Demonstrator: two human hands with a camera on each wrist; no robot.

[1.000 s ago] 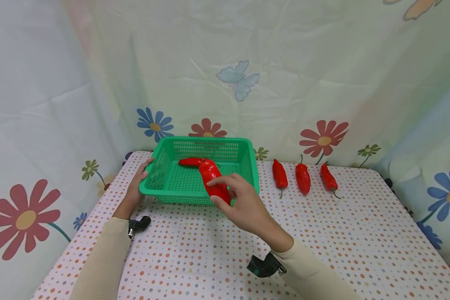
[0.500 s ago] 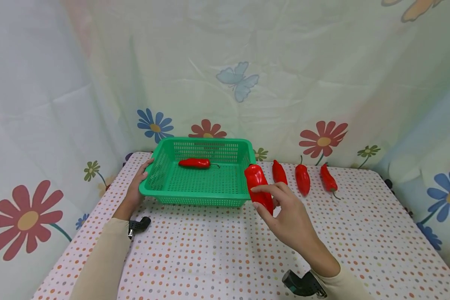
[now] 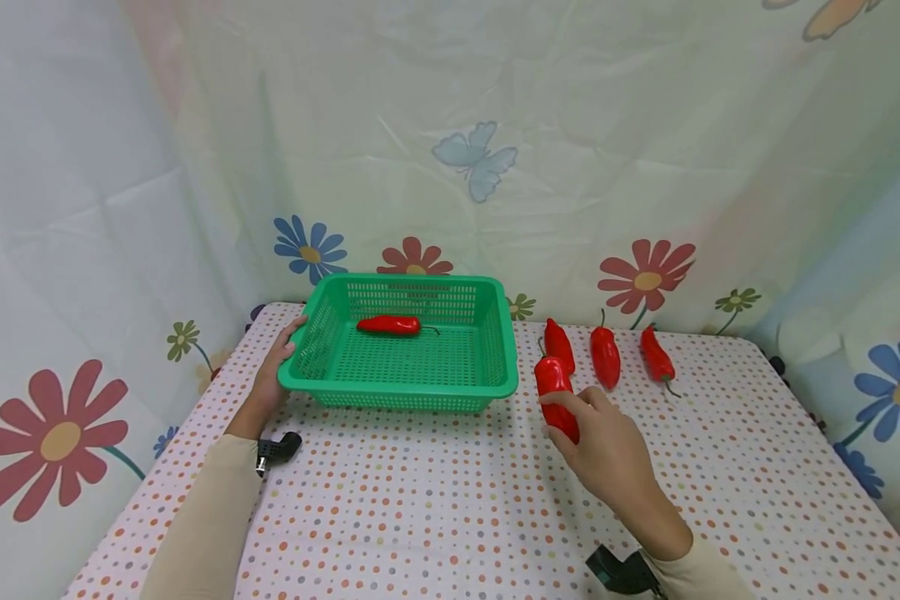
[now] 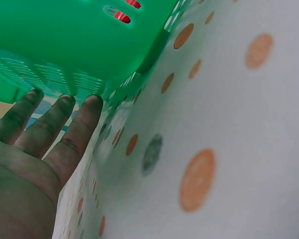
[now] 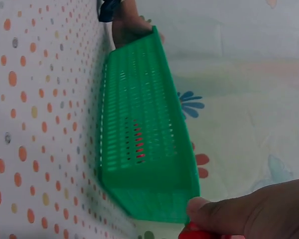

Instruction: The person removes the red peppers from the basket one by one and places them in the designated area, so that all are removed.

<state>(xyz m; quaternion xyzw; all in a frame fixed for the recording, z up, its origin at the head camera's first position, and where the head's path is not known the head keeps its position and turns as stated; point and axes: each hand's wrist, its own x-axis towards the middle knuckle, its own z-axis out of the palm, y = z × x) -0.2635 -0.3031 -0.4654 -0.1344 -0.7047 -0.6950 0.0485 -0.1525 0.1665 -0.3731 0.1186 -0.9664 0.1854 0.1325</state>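
My right hand (image 3: 607, 446) pinches a plump red pepper (image 3: 552, 377) between thumb and fingers, to the right of the green basket (image 3: 382, 398). Its stem points away from me, and its far end overlaps another pepper (image 3: 559, 343) behind it. In the right wrist view, only a bit of the held pepper (image 5: 202, 234) shows under the thumb. My left hand (image 3: 272, 375) rests against the basket's left side. The left wrist view shows straight fingers (image 4: 74, 137) touching the slotted wall. A slimmer red pepper (image 3: 390, 326) lies inside the basket.
Two more red peppers, one in the middle (image 3: 605, 358) and one at the right (image 3: 657, 358), lie toward the back of the dotted table (image 3: 390, 500). A flowered curtain (image 3: 570, 167) hangs behind and at the sides.
My right hand has carried the red pepper from above the basket to the right and down, beside the row of peppers. My left hand and the basket have stayed in place.
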